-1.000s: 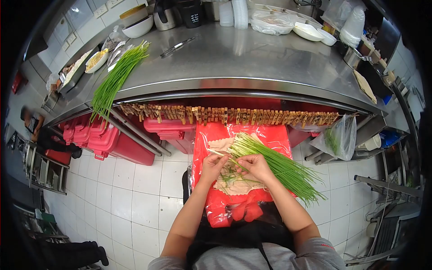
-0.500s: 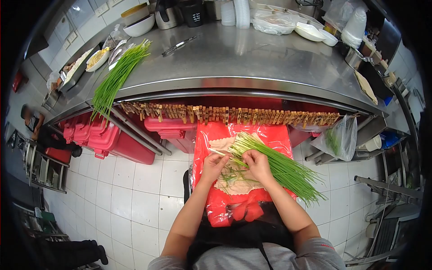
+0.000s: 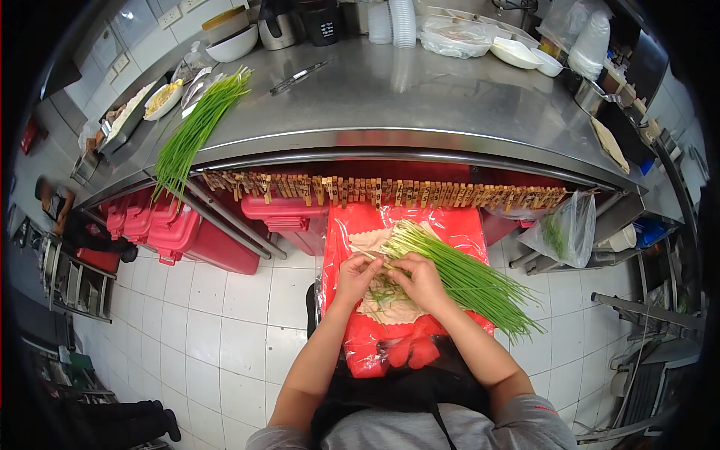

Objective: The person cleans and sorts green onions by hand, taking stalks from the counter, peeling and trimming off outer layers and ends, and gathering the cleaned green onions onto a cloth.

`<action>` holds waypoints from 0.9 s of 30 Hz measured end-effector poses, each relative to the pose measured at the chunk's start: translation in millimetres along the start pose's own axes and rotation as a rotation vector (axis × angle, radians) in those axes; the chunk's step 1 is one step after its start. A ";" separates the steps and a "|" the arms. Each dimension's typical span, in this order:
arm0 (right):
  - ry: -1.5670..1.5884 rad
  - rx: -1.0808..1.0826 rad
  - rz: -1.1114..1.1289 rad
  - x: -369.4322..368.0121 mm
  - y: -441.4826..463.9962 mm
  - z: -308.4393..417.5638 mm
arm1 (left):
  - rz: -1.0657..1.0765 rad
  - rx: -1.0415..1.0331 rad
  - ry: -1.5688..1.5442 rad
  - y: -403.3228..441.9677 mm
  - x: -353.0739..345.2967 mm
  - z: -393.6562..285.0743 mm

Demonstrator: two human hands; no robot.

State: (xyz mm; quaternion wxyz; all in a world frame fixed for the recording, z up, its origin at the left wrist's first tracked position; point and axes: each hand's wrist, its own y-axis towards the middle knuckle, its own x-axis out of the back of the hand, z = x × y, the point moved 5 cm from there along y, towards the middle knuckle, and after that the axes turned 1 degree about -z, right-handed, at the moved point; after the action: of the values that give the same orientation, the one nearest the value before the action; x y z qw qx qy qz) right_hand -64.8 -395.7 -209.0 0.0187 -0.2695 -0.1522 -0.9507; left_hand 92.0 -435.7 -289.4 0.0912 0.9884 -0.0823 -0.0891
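Rightward fingers have come in toward the left since half a second ago: the right hand (image 3: pixel 420 281) now sits closer to the left hand (image 3: pixel 355 279), over the cloth (image 3: pixel 369 240). From where I stand, the left hand is pinched closed, thumb against fingers, on the pale end of a thin stalk (image 3: pixel 384 265). The right hand is bent inward at that same stalk, thumb and forefinger close together; whether they grip it or only touch it, I cannot tell.

That stalk is mostly hidden by the fingers, but the bit that shows slants from far left toward near right. Just beside the right hand lies the big bunch of green stalks (image 3: pixel 476 277), pale ends to the far left, green tips fanning out to the near right, its long axis running diagonally. It lies partly on the cloth and across the red plastic (image 3: pixel 465 225), with the tips reaching past the right edge. Loose green scraps (image 3: pixel 386 291) lie on the cloth beneath the hands.

Beyond, wooden clothespins (image 3: pixel 379 193) hang in a row below the steel counter (image 3: pixel 420 105). Another green bunch (image 3: pixel 202 124) droops over the counter's front edge at left.
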 end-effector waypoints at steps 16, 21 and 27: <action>0.144 -0.237 -0.041 -6.9 -3.2 -22.8 | -0.049 0.015 -0.002 0.1 3.2 -3.0; 0.147 -0.183 -0.177 14.7 3.9 -28.8 | -0.069 0.048 -0.042 -0.6 -0.3 -13.2; 0.324 -0.166 0.042 18.8 31.6 19.5 | 0.055 -0.094 0.090 3.7 -12.3 -32.7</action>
State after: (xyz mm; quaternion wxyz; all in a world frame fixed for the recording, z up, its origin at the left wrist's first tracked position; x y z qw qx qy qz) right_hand -67.3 -419.1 -174.7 0.0406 -0.1164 -0.0623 -0.9904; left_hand 85.8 -431.6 -255.1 0.1437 0.9834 -0.1011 -0.0459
